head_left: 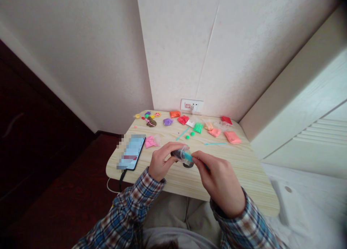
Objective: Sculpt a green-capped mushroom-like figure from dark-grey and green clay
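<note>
Dark packet [177, 154] in clear plastic is held above the near part of your worktop [244, 180], between your two hands. From the left, a phone [135, 153] lies near the worktop's edge, with a pink packet [151, 141] just beside it. Your left hand [162, 160] has its grip closed on the dark packet. Beyond it lies a purple packet [168, 121]. A turquoise tool [188, 157] meets the plastic; you cannot tell whether its tip is inside. Farther back, green balls [192, 133] lie near a green packet [198, 128]. Your right hand [221, 176] grips the tool; beyond it lies a coral packet [232, 137].
</note>
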A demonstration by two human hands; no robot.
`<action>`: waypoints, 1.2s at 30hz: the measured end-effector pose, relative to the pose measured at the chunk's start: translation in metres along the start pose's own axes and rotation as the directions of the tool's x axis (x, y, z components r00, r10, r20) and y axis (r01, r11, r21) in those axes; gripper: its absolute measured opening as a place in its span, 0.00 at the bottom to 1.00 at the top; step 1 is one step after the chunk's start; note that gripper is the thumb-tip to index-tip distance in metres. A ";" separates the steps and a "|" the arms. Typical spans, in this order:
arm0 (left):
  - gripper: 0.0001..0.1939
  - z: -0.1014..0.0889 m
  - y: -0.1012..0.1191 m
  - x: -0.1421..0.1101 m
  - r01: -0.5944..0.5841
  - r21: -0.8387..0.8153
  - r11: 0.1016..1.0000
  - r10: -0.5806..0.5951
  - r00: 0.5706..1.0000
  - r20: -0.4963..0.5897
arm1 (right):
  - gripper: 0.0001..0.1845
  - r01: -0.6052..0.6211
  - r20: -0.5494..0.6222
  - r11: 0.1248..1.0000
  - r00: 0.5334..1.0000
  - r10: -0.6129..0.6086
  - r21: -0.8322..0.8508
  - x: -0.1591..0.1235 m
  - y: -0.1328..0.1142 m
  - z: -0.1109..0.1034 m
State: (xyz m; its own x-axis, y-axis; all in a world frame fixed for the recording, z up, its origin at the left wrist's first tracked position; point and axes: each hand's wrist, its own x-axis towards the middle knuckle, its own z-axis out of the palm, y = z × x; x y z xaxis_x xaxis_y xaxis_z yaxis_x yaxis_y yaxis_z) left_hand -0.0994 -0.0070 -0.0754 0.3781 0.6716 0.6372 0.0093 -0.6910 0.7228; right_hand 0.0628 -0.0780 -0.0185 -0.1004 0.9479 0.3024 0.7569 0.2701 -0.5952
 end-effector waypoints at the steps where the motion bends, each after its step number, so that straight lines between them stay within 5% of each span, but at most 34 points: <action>1: 0.10 -0.001 0.001 0.000 0.040 -0.017 0.999 -0.039 0.999 0.017 | 0.12 0.000 0.039 1.000 0.999 -0.001 0.017 0.001 0.002 -0.001; 5: 0.09 -0.005 0.005 0.001 0.126 -0.089 0.988 -0.116 0.987 0.110 | 0.12 0.000 0.205 0.983 0.978 -0.038 0.184 0.007 0.008 -0.004; 10: 0.10 -0.006 0.005 0.002 0.070 -0.101 0.992 -0.054 0.986 0.155 | 0.14 -0.128 0.374 0.889 0.926 -0.052 0.440 0.012 0.017 -0.002; 14: 0.12 -0.004 0.005 0.004 -0.019 -0.091 0.996 0.033 0.987 0.158 | 0.18 -0.427 0.574 0.595 0.815 -0.072 0.681 0.009 0.034 0.012; 16: 0.13 -0.003 0.006 0.006 -0.044 -0.069 0.997 0.055 0.985 0.163 | 0.19 -0.515 0.602 0.441 0.795 -0.073 0.735 0.006 0.043 0.020; 27: 0.17 0.001 0.016 0.006 0.025 -0.023 0.999 -0.022 0.992 0.128 | 0.19 -0.549 0.542 -0.014 0.828 -0.142 0.835 -0.002 0.041 0.044; 30: 0.17 0.001 0.017 0.007 0.019 0.001 1.000 -0.019 0.996 0.083 | 0.19 -0.518 0.513 -0.024 0.852 -0.107 0.855 -0.002 0.036 0.043; 36: 0.16 -0.007 -0.002 0.005 0.174 0.027 0.984 -0.174 0.985 -0.006 | 0.17 -0.334 0.322 0.143 0.942 0.097 0.932 0.001 0.047 0.020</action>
State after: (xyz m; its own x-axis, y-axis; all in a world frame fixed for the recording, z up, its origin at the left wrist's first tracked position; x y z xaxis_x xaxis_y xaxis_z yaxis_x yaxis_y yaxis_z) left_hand -0.1040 -0.0002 -0.0720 0.3652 0.7832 0.5032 0.0999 -0.5704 0.8153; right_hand 0.0849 -0.0615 -0.0613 -0.2292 0.9733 -0.0128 -0.4602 -0.1200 -0.8797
